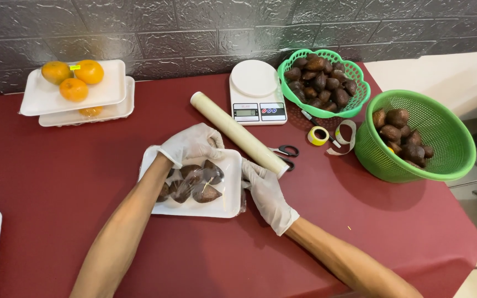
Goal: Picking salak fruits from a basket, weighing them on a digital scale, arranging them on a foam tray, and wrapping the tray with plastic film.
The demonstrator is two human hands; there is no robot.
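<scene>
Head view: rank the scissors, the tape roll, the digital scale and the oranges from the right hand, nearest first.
From the right hand:
1. Scissors, just beyond it.
2. Tape roll, farther right.
3. Digital scale, by the wall.
4. Oranges, far left corner.

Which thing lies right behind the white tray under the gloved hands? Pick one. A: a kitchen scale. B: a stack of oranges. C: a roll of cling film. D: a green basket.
C: the roll of cling film runs slantwise along the far right edge of the white tray, close to the right hand, while the left hand rests on the tray's far edge.
</scene>
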